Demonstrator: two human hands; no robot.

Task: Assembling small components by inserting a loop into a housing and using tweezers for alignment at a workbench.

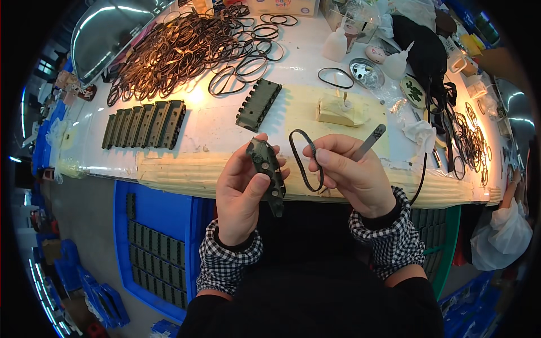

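My left hand [239,194] is closed around a dark green plastic chassis [266,169] with a row of small wheels along its side, tilted upright above the table's front edge. Just to its right, my right hand [355,172] pinches a black ribbed rubber track loop [293,147], which hangs open toward the chassis without touching it. A flat grey metal tool [371,141], resembling tweezers, also rests in the right hand, its rounded end sticking out past the fingers. The tool's other end is mostly hidden.
A row of green chassis [145,125] and a standing group [259,104] sit on the table. Behind lies a heap of rubber loops [180,53]. A yellowish block [341,110], white squeeze bottles [336,45] and a metal dish [366,73] are right. A blue crate [160,211] stands below.
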